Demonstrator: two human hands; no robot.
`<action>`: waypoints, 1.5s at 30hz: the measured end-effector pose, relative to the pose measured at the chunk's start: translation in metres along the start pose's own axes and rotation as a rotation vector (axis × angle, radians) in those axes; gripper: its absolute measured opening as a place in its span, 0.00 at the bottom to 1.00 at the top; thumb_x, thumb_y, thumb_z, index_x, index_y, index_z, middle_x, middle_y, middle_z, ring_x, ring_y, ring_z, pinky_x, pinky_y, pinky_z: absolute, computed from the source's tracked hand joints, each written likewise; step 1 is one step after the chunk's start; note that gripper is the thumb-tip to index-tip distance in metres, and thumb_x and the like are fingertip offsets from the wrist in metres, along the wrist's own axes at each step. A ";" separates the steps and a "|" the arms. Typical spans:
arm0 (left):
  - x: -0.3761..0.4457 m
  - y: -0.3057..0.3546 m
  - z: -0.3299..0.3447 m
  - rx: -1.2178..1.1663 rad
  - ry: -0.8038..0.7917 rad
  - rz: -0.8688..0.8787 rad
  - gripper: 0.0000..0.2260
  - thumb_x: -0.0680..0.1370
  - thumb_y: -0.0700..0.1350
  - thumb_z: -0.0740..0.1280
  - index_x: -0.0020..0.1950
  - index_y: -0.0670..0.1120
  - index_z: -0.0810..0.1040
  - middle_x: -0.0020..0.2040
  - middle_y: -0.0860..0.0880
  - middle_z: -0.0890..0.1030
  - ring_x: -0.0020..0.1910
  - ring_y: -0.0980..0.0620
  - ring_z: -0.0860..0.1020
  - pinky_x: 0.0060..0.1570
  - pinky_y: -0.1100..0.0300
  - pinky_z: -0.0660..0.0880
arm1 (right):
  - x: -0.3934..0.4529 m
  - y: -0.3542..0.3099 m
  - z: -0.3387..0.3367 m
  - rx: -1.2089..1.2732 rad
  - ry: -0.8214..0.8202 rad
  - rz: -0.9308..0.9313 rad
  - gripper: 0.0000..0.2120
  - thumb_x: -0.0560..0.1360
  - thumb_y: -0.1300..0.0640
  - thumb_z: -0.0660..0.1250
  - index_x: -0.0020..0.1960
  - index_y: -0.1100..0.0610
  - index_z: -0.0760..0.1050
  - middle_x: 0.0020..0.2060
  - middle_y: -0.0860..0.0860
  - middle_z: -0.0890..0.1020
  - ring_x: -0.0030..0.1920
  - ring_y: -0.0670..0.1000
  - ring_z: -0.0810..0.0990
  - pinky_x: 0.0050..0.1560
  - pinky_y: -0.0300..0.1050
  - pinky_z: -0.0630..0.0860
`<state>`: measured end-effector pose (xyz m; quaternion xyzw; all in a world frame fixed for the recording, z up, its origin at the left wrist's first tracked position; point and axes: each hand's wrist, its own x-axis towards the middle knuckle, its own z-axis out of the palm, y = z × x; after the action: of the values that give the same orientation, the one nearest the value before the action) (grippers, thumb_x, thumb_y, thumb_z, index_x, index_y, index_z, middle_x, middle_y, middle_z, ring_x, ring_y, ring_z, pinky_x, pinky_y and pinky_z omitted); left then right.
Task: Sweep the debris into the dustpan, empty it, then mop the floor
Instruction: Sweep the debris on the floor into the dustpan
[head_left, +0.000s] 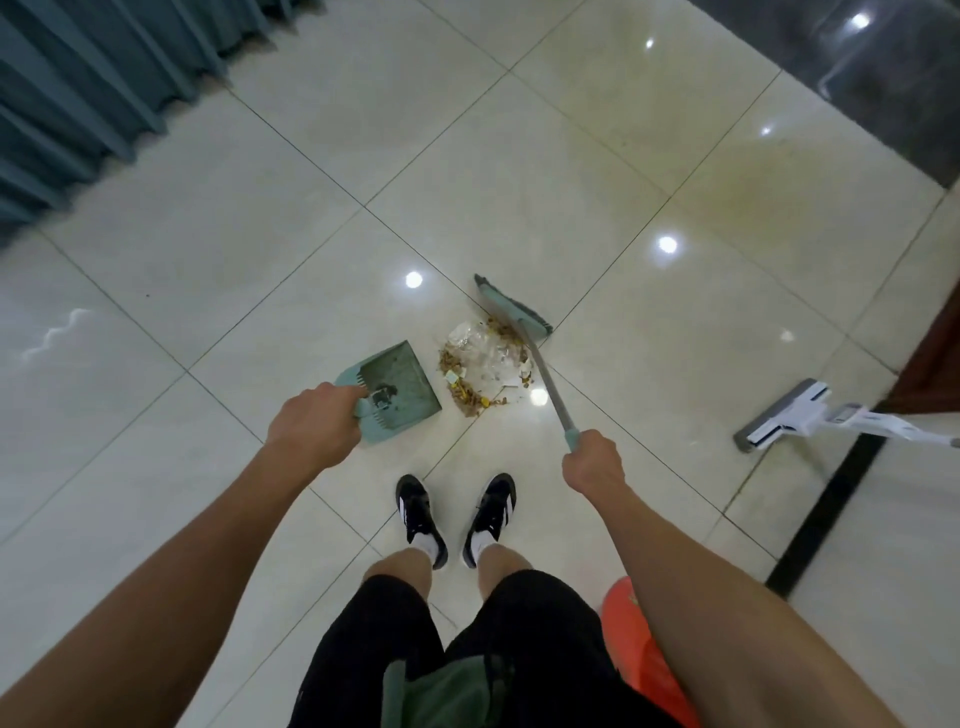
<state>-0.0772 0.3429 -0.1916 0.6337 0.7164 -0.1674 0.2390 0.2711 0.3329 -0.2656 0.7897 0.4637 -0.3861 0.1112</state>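
Observation:
A pile of debris (480, 364), brown crumbs, yellow bits and clear plastic, lies on the pale tiled floor ahead of my feet. Just left of it sits a teal dustpan (397, 387), its mouth towards the pile; my left hand (314, 423) grips its handle end. My right hand (595, 462) grips the top of a grey broom handle (543, 374). The teal broom head (511, 309) rests on the floor at the pile's far right edge. A white flat mop (784, 415) lies on the floor at the right.
Grey-blue curtains (93, 88) hang along the upper left. A dark glossy floor strip (883, 78) fills the upper right corner. An orange-red plastic object (631, 644) sits by my right leg. My black shoes (454, 514) stand just behind the pile.

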 end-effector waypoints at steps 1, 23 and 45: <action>0.001 0.000 0.001 -0.002 0.003 0.000 0.13 0.78 0.44 0.64 0.59 0.56 0.79 0.46 0.48 0.80 0.42 0.44 0.79 0.38 0.55 0.73 | 0.000 0.003 0.003 0.006 -0.011 0.010 0.15 0.78 0.62 0.62 0.64 0.63 0.74 0.54 0.59 0.80 0.52 0.60 0.81 0.45 0.45 0.76; 0.044 -0.070 -0.014 -0.088 -0.049 0.052 0.08 0.77 0.42 0.66 0.54 0.52 0.80 0.43 0.48 0.76 0.42 0.43 0.77 0.40 0.54 0.74 | -0.042 -0.069 0.079 -0.030 -0.162 -0.018 0.15 0.80 0.62 0.56 0.65 0.58 0.72 0.48 0.56 0.78 0.44 0.58 0.81 0.35 0.46 0.78; 0.029 -0.106 0.007 -0.167 -0.028 0.020 0.05 0.78 0.43 0.66 0.48 0.52 0.80 0.43 0.48 0.77 0.40 0.44 0.77 0.37 0.55 0.71 | -0.122 -0.078 0.135 0.044 -0.321 -0.053 0.23 0.83 0.60 0.57 0.78 0.56 0.63 0.64 0.58 0.77 0.49 0.54 0.78 0.51 0.48 0.80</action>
<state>-0.1838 0.3484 -0.2204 0.6163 0.7181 -0.1133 0.3029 0.1058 0.2240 -0.2560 0.7076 0.4519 -0.5202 0.1563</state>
